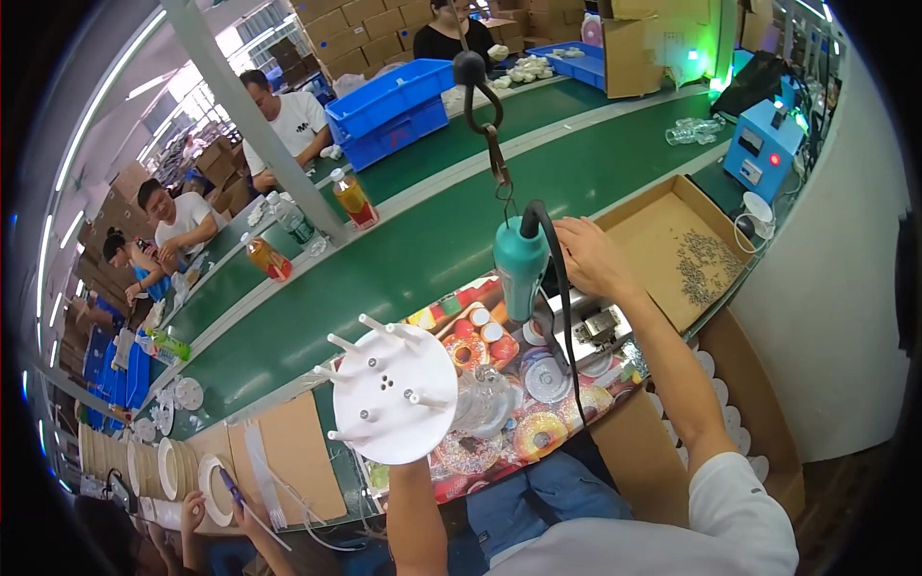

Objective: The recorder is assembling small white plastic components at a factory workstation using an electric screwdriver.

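A white round plate with several upright pegs [394, 384] is tilted above the tabletop. My left forearm reaches under it; the hand and its fingers are hidden behind the plate, which it appears to support. My right hand [593, 257] is just right of a teal electric screwdriver [520, 274] hanging from a hook, its black cord crossing in front. The fingers there are bent together, their tips partly covered. Below this hand stands a small silver metal device [601, 329]. Clear plastic pieces [483, 401] lie right of the plate, on a colourful doughnut-print mat [543, 434].
At right, a cardboard tray [629, 226] holds many small screws, beside a blue powered box [764, 149]. Bottles [355, 199] and blue bins [394, 115] stand along the green bench. Another person's hands [245, 518] work at lower left. White round parts fill a carton [735, 418] below.
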A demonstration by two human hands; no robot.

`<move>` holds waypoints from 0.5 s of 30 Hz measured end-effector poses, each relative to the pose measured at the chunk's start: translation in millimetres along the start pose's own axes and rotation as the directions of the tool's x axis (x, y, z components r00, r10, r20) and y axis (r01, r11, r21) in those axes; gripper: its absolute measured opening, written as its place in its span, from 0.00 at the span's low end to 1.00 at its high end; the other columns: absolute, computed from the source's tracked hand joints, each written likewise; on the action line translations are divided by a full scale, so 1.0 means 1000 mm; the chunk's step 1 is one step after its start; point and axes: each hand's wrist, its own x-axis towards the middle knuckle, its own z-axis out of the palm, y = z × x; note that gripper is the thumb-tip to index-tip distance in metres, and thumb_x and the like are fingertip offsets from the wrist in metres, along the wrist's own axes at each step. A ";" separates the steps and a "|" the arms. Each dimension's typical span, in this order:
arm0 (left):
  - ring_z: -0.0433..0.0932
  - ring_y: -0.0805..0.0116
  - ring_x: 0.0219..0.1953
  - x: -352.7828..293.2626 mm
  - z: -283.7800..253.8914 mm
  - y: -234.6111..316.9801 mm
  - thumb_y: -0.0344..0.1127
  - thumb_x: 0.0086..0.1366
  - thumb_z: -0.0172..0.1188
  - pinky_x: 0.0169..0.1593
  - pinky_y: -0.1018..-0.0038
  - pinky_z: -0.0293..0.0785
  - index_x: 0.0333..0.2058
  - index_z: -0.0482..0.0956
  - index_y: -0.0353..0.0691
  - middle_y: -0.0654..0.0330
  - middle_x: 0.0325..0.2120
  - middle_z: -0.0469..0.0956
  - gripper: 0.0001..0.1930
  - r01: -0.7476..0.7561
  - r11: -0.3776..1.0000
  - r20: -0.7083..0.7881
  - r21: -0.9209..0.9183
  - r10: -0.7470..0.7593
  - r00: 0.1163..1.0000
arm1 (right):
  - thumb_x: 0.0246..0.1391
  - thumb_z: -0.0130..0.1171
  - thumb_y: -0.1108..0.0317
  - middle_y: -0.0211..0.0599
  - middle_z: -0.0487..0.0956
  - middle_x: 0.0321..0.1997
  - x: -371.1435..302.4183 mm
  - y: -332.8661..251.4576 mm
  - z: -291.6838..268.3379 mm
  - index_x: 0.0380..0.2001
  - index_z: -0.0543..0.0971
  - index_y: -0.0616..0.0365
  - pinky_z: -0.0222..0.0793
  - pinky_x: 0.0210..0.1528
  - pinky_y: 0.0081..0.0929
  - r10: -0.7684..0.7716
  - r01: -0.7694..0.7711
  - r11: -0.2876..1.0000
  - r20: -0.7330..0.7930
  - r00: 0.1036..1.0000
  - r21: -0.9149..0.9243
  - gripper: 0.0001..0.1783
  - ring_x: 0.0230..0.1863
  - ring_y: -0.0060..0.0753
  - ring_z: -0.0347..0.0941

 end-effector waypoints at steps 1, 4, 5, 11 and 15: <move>0.55 0.69 0.58 0.097 0.051 -0.036 0.56 0.44 0.64 0.59 0.71 0.60 0.57 0.60 0.56 0.64 0.57 0.57 0.40 -0.035 0.999 -0.002 0.019 0.035 0.999 | 0.55 0.45 0.62 0.42 0.76 0.42 0.006 -0.009 0.006 0.35 0.76 0.62 0.58 0.56 0.39 -0.013 0.013 0.999 0.009 1.000 0.031 0.16 0.48 0.43 0.69; 0.53 0.66 0.60 0.106 0.063 -0.037 0.60 0.50 0.55 0.61 0.67 0.56 0.59 0.57 0.52 0.60 0.60 0.54 0.39 -0.106 0.983 0.008 0.151 0.106 0.994 | 0.55 0.45 0.62 0.43 0.76 0.43 0.014 -0.020 -0.006 0.36 0.76 0.63 0.59 0.54 0.39 0.023 -0.027 0.998 0.065 0.998 0.064 0.16 0.48 0.44 0.69; 0.52 0.64 0.61 0.108 0.079 -0.045 0.61 0.54 0.51 0.62 0.65 0.54 0.59 0.55 0.51 0.59 0.60 0.53 0.37 -0.130 0.978 -0.083 0.163 0.144 0.986 | 0.55 0.45 0.62 0.43 0.75 0.43 0.011 -0.019 -0.014 0.36 0.76 0.63 0.59 0.54 0.39 0.111 -0.122 0.990 0.152 0.982 0.067 0.16 0.48 0.44 0.69; 0.53 0.60 0.62 0.104 0.090 -0.047 0.63 0.59 0.41 0.61 0.55 0.54 0.61 0.51 0.49 0.57 0.62 0.51 0.37 0.225 0.972 0.156 -0.059 -0.214 0.964 | 0.56 0.45 0.63 0.45 0.74 0.46 0.006 0.009 0.001 0.39 0.74 0.61 0.57 0.57 0.41 0.041 -0.049 0.996 0.109 0.993 0.072 0.15 0.51 0.45 0.66; 0.53 0.60 0.62 0.094 0.070 -0.050 0.64 0.58 0.40 0.60 0.55 0.56 0.62 0.49 0.47 0.56 0.62 0.50 0.39 0.335 0.879 0.186 -0.340 -0.287 0.940 | 0.57 0.44 0.63 0.44 0.73 0.47 0.010 0.006 0.004 0.40 0.74 0.62 0.55 0.58 0.42 0.051 -0.063 0.996 0.170 0.984 0.066 0.16 0.51 0.45 0.66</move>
